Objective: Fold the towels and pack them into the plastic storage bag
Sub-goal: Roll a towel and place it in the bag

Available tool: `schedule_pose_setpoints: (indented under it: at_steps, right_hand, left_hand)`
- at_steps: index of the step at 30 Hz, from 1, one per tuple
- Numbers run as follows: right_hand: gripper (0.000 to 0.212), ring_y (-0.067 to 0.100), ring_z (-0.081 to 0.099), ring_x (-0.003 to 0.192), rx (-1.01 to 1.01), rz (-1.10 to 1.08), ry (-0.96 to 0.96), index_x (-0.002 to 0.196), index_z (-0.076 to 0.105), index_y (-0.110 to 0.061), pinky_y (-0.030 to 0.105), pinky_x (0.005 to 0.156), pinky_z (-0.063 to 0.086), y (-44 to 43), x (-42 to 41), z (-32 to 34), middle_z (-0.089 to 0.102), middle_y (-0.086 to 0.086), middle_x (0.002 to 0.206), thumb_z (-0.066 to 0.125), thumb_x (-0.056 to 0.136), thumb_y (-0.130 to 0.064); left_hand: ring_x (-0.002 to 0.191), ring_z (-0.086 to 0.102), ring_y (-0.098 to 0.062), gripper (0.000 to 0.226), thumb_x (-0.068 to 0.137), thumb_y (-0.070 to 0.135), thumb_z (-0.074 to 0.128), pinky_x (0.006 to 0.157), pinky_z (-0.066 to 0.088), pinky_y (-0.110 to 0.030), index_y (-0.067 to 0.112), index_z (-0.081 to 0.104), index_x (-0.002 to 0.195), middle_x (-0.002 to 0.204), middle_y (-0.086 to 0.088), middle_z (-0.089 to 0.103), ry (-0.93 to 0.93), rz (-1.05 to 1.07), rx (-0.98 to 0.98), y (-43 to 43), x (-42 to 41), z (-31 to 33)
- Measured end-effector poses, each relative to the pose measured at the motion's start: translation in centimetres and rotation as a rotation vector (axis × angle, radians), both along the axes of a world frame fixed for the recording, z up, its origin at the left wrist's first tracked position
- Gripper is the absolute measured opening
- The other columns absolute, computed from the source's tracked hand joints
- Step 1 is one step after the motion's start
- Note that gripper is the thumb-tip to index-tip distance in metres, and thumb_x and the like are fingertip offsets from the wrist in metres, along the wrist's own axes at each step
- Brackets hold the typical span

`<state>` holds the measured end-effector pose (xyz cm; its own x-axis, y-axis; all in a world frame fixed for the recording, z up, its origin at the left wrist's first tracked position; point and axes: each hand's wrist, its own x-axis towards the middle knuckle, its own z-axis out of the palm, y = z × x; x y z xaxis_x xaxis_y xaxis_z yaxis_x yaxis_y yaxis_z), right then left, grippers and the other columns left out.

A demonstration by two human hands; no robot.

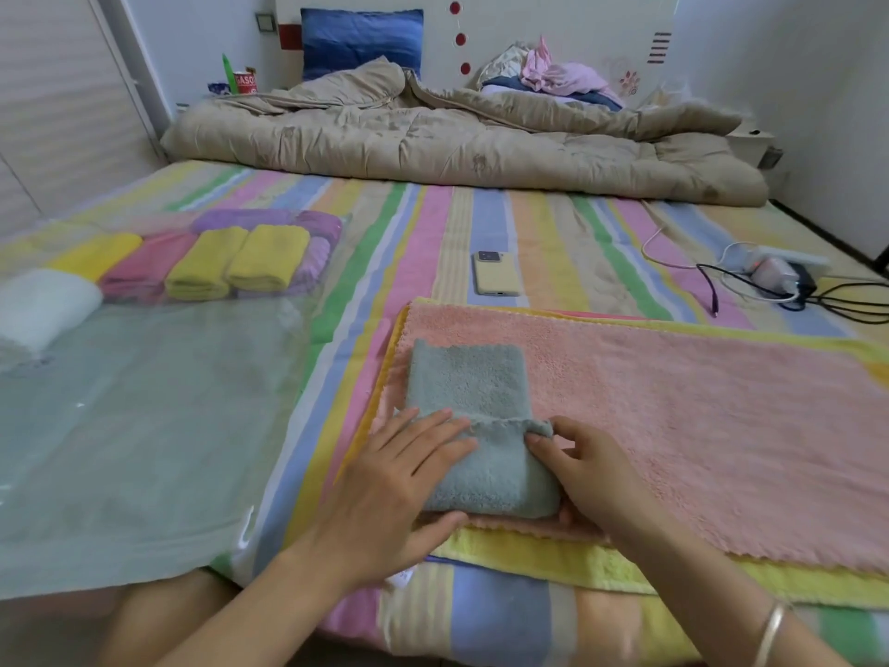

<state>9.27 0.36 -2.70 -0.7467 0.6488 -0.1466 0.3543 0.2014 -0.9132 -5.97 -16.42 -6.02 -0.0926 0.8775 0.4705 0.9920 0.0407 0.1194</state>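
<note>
- Left hand (399, 479) lies flat, fingers straight, pressing the grey towel (469, 377).
- Right hand (584, 469) pinches the fold's right corner.
- Align edges squarely; smooth before folding again.

Pretty bright and even overall, soft diffuse light with no obvious source in shot. Shadows are faint, just a thin dark line under the grey-green towel (481, 469) and beneath the left hand (399, 479) and right hand (591, 479). The plastic storage bag (144, 450) picks up a milky sheen and a few white glints. Wide-angle bend curves the wardrobe (57, 113) edge, and the forearms at the bottom look smeary.
</note>
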Motion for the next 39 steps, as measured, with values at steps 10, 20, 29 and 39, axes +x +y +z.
schedule_pose_setpoints:
  at_steps: [10, 20, 29, 39]
  right_hand:
    - [0.018, 0.027, 0.062, 0.075, 0.232, -0.011, 0.053, 0.089, 0.054, -0.020, 0.050, 0.063, 0.047, 0.2, -0.5, -2.2, 0.069, 0.004, 0.080, 0.049, 0.097, -0.036]
    - [0.043, 0.005, 0.062, 0.085, 0.671, -0.088, 0.030, 0.121, 0.050, -0.034, 0.028, 0.064, 0.050, 1.0, -0.3, -2.5, 0.058, -0.018, 0.110, 0.070, 0.084, -0.025]
    - [0.055, 0.005, 0.039, 0.137, 1.141, 0.549, 0.076, 0.131, 0.058, -0.022, 0.033, 0.112, 0.033, 3.1, 0.7, -2.9, 0.054, -0.013, 0.138, 0.059, 0.088, -0.056]
    - [0.023, 0.004, 0.061, 0.072, 0.664, 0.120, 0.250, 0.107, 0.058, -0.034, 0.025, 0.058, 0.046, 2.2, -0.8, -1.7, 0.066, -0.018, 0.084, 0.044, 0.090, -0.043]
  left_hand:
    - [0.073, 0.059, 0.005, 0.048, 0.072, 0.062, 0.069, 0.073, 0.047, -0.019, 0.048, 0.051, 0.114, 0.105, 0.012, 0.063, -0.780, 0.318, 0.021, 1.2, -1.9, 0.9]
    - [0.104, 0.053, -0.008, 0.062, 0.076, 0.034, 0.079, 0.086, 0.041, -0.026, 0.030, 0.045, 0.127, 0.113, 0.016, 0.054, -0.808, 0.439, 0.013, 2.4, -2.1, 0.9]
    - [0.088, 0.060, -0.024, 0.006, 0.084, 0.008, 0.067, 0.087, 0.044, -0.035, 0.013, 0.066, 0.087, 0.090, 0.000, 0.063, 0.076, -0.023, 0.204, 2.3, -2.4, 0.9]
    - [0.084, 0.058, 0.002, 0.035, 0.072, 0.040, 0.062, 0.074, 0.048, -0.023, 0.035, 0.061, 0.106, 0.091, 0.023, 0.064, -0.508, 0.177, 0.140, 1.0, -2.2, 0.9]
